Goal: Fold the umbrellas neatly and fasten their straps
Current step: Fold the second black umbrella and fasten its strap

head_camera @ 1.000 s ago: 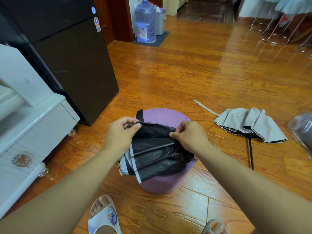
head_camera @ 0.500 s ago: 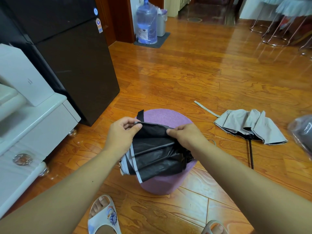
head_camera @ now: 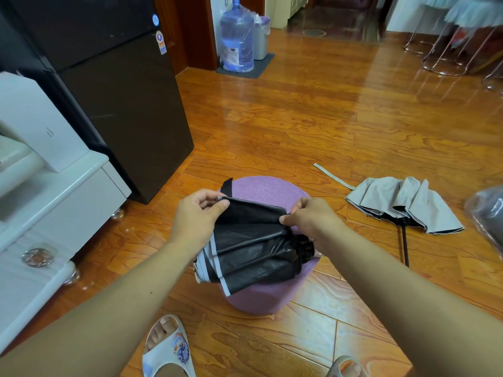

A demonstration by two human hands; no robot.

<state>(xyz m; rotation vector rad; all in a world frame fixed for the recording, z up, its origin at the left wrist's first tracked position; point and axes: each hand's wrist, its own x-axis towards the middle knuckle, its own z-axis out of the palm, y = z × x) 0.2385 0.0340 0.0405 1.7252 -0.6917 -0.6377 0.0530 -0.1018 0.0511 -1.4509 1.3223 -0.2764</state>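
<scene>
A collapsed black umbrella with a grey hem lies across a purple round stool. My left hand pinches one end of its top fabric panel, and my right hand pinches the other end, holding the fold taut between them. The umbrella's black strap sticks up loose behind my left hand. A second umbrella, grey outside, lies half-collapsed on the floor to the right, with its grey strap loose and its black shaft pointing toward me.
A dark fridge and a white cabinet stand at the left. A water bottle is at the back, metal-legged stools at the far right, a clear plastic bag at the right edge. My sandalled feet are below the stool.
My hands have spread apart slightly, stretching the top fabric panel flatter. The umbrella stays on the stool.
</scene>
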